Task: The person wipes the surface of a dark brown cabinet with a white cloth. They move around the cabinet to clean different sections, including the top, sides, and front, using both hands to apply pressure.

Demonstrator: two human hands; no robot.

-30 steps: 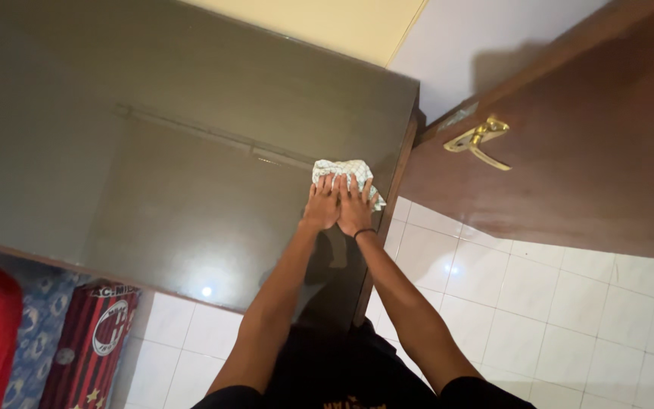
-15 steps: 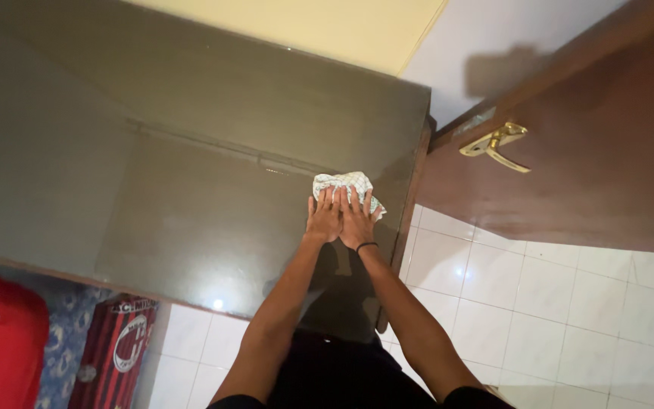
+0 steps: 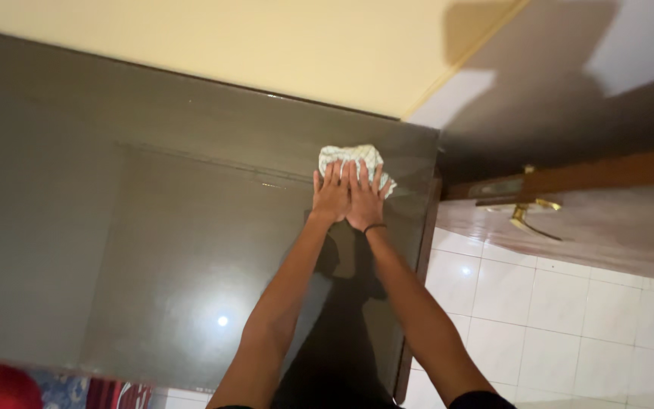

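A crumpled white checked cloth [image 3: 351, 157] lies on the glossy dark tabletop [image 3: 153, 227], near its far right corner. My left hand [image 3: 331, 195] and my right hand [image 3: 365, 199] lie side by side, palms down, fingers pressed flat on the near part of the cloth. A thin dark band circles my right wrist. Both arms are stretched out over the table, and their reflection shows in the shiny surface.
A brown wooden door [image 3: 592, 220] with a brass lever handle [image 3: 530, 213] stands open at the right. White tiled floor [image 3: 554, 326] lies below it. A cream wall [image 3: 266, 53] backs the table. Red and blue fabric items [image 3: 9, 386] sit at the lower left.
Both hands have pushed the cloth away from me toward the table's far edge. The view has tilted upward, showing more wall and less floor.
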